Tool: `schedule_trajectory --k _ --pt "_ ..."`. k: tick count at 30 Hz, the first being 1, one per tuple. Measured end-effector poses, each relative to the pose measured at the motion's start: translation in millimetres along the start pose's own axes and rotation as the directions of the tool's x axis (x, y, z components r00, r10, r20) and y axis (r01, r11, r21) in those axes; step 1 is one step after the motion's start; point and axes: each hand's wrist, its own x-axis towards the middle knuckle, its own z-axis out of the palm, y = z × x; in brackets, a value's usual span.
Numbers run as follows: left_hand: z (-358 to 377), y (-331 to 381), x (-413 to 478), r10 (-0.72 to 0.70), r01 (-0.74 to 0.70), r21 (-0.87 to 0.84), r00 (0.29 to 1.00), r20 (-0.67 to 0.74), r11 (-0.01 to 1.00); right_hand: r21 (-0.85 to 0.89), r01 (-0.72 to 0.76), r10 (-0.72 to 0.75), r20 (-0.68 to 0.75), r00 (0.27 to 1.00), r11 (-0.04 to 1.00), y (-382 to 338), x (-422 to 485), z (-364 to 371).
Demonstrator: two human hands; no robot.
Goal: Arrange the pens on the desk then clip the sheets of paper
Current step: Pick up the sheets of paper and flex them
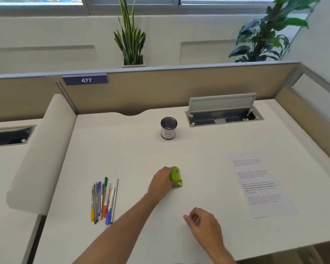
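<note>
The left hand has its grip closed around the small green stapler, light and rigid, best pinched by its sides; right of it, the thin printed sheets look floppy. The right hand is loosely curled, holding nothing.

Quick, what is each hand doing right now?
Left hand: closed on the green stapler on the desk.
Right hand: fingers curled loosely; cannot tell if it holds anything.

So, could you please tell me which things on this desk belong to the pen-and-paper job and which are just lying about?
Part of the job:
- pens, lying side by side
- sheets of paper
- green clip, under the left hand
- right hand, loosely curled, near the desk's front edge

Just lying about:
- cup marked B
- open cable tray
- plants behind the partition
</note>
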Motion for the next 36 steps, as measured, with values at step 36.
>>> schedule_trajectory --k 36 --pt "257.8 189.2 75.7 -0.197 0.196 0.080 0.980 0.012 0.977 -0.111 -0.434 0.404 -0.217 0.888 0.894 242.6 178.7 -213.2"
